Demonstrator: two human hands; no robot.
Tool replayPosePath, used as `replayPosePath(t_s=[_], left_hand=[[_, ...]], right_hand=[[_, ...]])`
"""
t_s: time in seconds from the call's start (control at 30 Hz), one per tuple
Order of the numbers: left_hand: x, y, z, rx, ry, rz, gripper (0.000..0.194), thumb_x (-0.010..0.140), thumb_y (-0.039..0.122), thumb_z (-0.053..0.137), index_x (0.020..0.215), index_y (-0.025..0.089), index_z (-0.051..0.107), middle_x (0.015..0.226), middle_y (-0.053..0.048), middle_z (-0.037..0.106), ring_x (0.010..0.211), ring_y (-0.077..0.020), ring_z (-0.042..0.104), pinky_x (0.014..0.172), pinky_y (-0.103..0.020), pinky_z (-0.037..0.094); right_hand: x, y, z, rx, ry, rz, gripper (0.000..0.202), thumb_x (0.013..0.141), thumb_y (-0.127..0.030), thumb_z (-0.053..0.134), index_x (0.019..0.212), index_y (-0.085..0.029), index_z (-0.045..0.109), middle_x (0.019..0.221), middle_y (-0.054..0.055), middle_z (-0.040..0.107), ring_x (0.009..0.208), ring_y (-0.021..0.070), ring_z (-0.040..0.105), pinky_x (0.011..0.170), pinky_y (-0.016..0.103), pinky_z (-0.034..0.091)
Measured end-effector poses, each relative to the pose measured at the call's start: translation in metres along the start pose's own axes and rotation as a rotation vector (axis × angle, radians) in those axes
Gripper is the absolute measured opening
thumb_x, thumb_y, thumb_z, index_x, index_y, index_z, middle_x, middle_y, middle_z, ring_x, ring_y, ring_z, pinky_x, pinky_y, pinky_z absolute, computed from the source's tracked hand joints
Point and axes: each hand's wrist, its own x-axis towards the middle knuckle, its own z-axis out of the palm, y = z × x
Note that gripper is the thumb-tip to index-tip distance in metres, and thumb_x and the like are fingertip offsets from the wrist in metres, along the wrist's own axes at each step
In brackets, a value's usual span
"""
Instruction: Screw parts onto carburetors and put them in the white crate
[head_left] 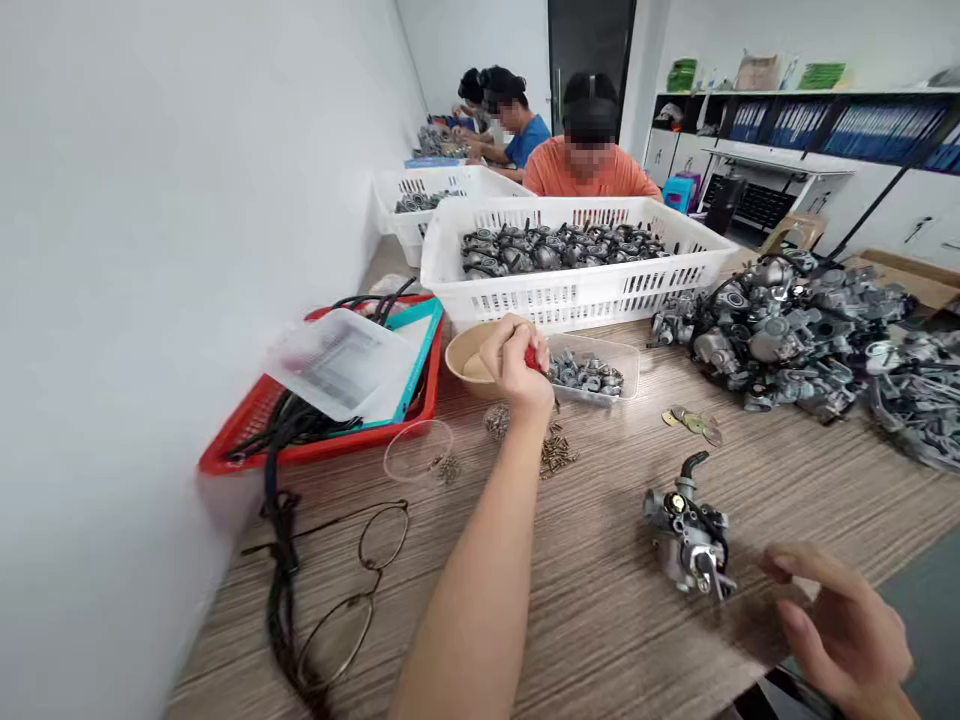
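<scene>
One red-handled tool point(532, 358) sits clamped in your left hand point(515, 362) near the brass screws point(556, 455); your right hand point(844, 625), fingers apart, could best steady the nearby carburetor point(686, 540) on the table point(592, 610).

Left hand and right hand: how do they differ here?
The left hand is closed on a red-handled tool; the right hand is open, seemingly empty. The left hand is farther out, near the clear tray; the right hand is nearer, beside the lone carburetor. Both are bare.

Silvery carburetor point(684, 545), streaked brown tabletop point(600, 620)
</scene>
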Motion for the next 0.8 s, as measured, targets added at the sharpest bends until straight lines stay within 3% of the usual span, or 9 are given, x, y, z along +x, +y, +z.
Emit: replayPosePath(t_s=[0.23, 0.47, 0.7, 0.8], left_hand=[[0.001, 0.005, 0.002, 0.019, 0.010, -0.024, 0.048, 0.100, 0.046, 0.071, 0.066, 0.019, 0.050, 0.054, 0.010, 0.042, 0.043, -0.0050, 0.034, 0.039, -0.018, 0.025], [0.011, 0.039, 0.030, -0.033, -0.016, -0.074, 0.036, 0.081, 0.035, 0.071, 0.056, 0.021, 0.050, 0.046, 0.006, 0.036, 0.036, -0.0073, 0.032, 0.035, -0.023, 0.020], [0.008, 0.090, 0.073, -0.159, -0.172, -0.107, 0.041, 0.081, 0.038, 0.074, 0.053, 0.022, 0.049, 0.044, 0.005, 0.033, 0.034, -0.0077, 0.030, 0.033, -0.023, 0.021], [0.002, 0.111, 0.086, -0.214, -0.283, -0.120, 0.039, 0.086, 0.031, 0.073, 0.055, 0.021, 0.051, 0.046, 0.004, 0.034, 0.036, -0.0080, 0.033, 0.034, -0.023, 0.024]], right_hand=[[0.001, -0.004, -0.003, 0.051, 0.017, -0.005, 0.013, 0.108, -0.032, 0.060, 0.109, -0.021, 0.067, 0.076, 0.005, 0.079, 0.060, 0.0192, 0.078, 0.055, 0.026, 0.061], [0.009, -0.007, -0.001, 0.174, 0.100, 0.020, 0.014, 0.107, -0.031, 0.064, 0.108, -0.018, 0.068, 0.075, 0.005, 0.076, 0.063, 0.0173, 0.075, 0.053, 0.023, 0.061], [-0.003, -0.005, 0.008, 0.203, 0.337, 0.296, 0.009, 0.103, -0.028, 0.070, 0.103, -0.020, 0.073, 0.078, 0.005, 0.076, 0.067, 0.0188, 0.074, 0.054, 0.027, 0.059], [0.010, -0.007, 0.010, 0.189, 0.349, 0.449, 0.013, 0.101, -0.034, 0.073, 0.099, -0.022, 0.075, 0.080, 0.006, 0.078, 0.071, 0.0187, 0.076, 0.057, 0.026, 0.061]])
